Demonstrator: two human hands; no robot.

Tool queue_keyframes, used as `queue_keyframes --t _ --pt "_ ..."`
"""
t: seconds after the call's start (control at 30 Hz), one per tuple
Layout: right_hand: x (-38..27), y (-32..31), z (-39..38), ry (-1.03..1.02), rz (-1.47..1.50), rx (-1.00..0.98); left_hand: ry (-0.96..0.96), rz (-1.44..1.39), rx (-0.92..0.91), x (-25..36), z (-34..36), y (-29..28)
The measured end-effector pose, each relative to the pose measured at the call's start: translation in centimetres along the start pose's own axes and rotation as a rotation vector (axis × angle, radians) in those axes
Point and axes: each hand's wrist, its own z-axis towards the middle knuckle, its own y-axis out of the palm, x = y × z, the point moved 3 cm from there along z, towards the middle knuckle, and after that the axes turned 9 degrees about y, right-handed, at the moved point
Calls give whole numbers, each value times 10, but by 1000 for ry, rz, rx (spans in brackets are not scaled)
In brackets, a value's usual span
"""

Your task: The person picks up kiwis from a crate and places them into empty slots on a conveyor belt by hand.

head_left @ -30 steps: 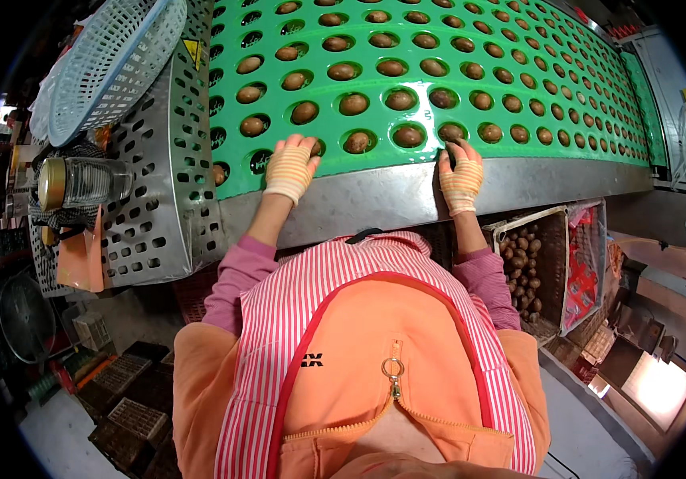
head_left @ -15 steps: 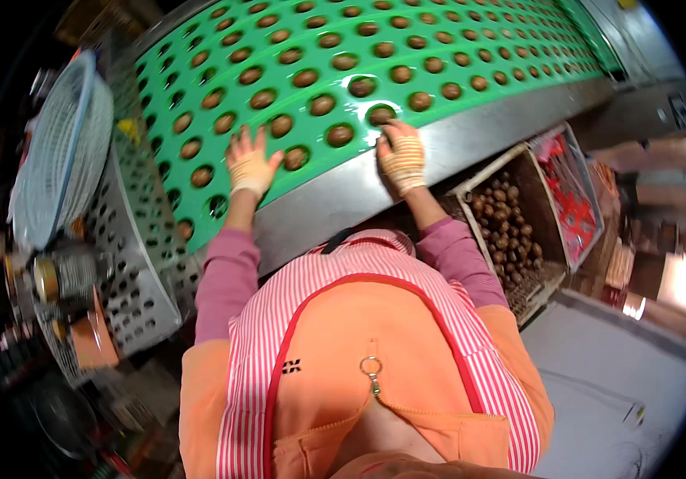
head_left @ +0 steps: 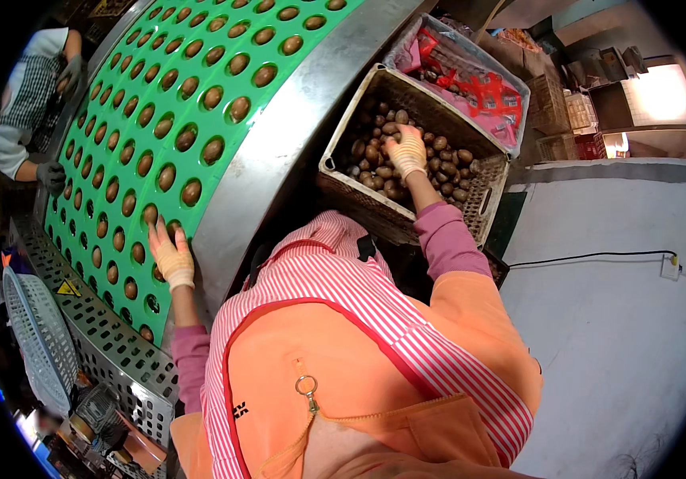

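Slatted plastic crate [head_left: 482,209] holds round brown nuts [head_left: 375,156]; right hand [head_left: 406,152] curled among them, grip unclear. Left hand [head_left: 169,254] spread flat on perforated green belt [head_left: 131,120].

warning sign [head_left: 68,288]: small yellow triangle with a black mark, on the perforated grey metal panel at the lower left, just beside the green belt.
red and pink bags [head_left: 470,78]: glossy plastic packages lying in the farther crate at the top, behind the crate of nuts.
screens: none in view.
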Motion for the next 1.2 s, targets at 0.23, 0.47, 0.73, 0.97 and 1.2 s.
queue_keyframes --t 0.23,0.47,0.73,0.97,1.2 --pt "51 67 16 208 -126 -432 -122 24 83 57 -27 -4" --pt "43 80 7 85 433 -402 -94 -280 93 140 4 -5" --pt "-155 -44 -106 -675 696 -727 -332 -1675 -174 266 56 -15" --pt "-154 -36 -121 -471 672 -856 -456 -1237 -28 176 17 -22" --pt "-29 -14 -69 -244 527 -294 -339 115 186 -19 -69 -94"
